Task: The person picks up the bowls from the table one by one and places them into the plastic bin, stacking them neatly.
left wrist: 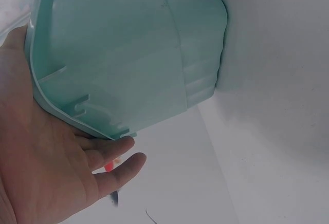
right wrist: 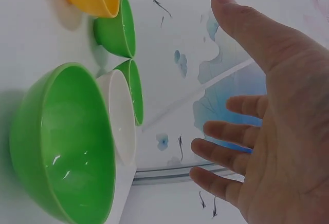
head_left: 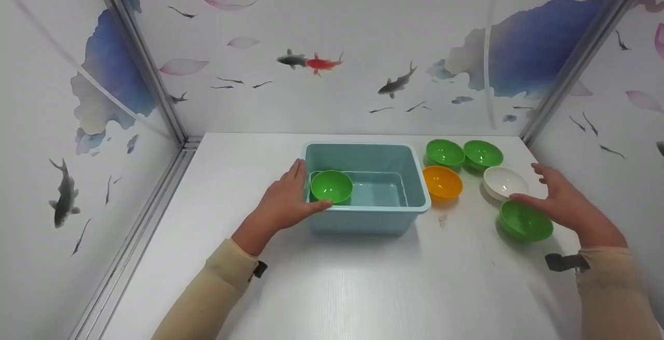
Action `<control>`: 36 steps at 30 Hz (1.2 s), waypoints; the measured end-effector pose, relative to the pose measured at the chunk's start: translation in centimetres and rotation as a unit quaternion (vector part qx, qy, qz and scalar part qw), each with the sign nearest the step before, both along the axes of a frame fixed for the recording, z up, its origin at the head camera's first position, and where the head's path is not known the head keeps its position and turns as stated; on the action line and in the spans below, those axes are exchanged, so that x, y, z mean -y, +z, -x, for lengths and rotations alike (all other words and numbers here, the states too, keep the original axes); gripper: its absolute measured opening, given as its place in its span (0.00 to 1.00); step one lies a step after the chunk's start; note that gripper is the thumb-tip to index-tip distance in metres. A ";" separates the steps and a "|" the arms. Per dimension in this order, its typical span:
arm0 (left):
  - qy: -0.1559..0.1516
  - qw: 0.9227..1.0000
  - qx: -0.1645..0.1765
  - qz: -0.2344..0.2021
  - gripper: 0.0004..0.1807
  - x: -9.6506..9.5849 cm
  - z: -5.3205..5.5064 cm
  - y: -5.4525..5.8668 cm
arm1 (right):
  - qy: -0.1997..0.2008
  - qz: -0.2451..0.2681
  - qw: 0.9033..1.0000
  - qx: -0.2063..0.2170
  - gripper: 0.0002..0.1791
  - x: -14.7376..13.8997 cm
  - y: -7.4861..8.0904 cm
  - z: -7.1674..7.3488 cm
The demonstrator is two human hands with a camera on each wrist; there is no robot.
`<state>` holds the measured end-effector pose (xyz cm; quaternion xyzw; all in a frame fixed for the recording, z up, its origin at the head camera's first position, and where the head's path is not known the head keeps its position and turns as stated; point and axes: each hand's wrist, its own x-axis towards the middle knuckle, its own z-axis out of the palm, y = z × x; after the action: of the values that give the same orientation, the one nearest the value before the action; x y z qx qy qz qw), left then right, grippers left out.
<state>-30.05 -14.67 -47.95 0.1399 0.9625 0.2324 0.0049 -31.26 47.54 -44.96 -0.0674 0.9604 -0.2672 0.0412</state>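
Observation:
My left hand rests at the left front corner of a light blue-green plastic tub, its thumb over the front rim and its fingers along the left side. The left wrist view shows the palm at the rim, with the fingers extended and somewhat spread. Inside the tub, at its left, sits a green bowl. My right hand is just above another green bowl and beside a white bowl. Its thumb and fingers stand wide apart with nothing between them in the right wrist view.
An orange bowl stands right beside the tub's right wall. Two more green bowls, one left of the other, are behind it near the back wall. Printed panels with metal corner posts enclose the white table.

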 end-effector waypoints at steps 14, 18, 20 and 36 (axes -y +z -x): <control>0.003 1.000 -0.004 -0.006 0.73 0.0 0.0 -0.2 | 0.002 -0.013 1.000 0.006 0.64 -0.5 -3.4 -1.1; 0.001 1.000 -0.005 -0.012 0.72 -0.1 0.1 -0.3 | -0.001 -0.014 1.000 0.024 0.69 -0.5 -4.1 -1.2; 0.001 1.000 -0.004 -0.014 0.71 -0.1 0.1 -0.3 | -0.003 -0.018 0.999 0.038 0.72 -0.6 -4.4 -1.2; 0.005 1.000 -0.002 -0.007 0.73 -0.1 0.1 -0.2 | -0.013 -0.011 0.998 0.064 0.78 -1.7 -7.0 -1.6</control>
<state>-30.12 -14.57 -48.13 0.1357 0.9614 0.2392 0.0004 -29.62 49.20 -51.96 -0.0370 0.9596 -0.2605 0.0998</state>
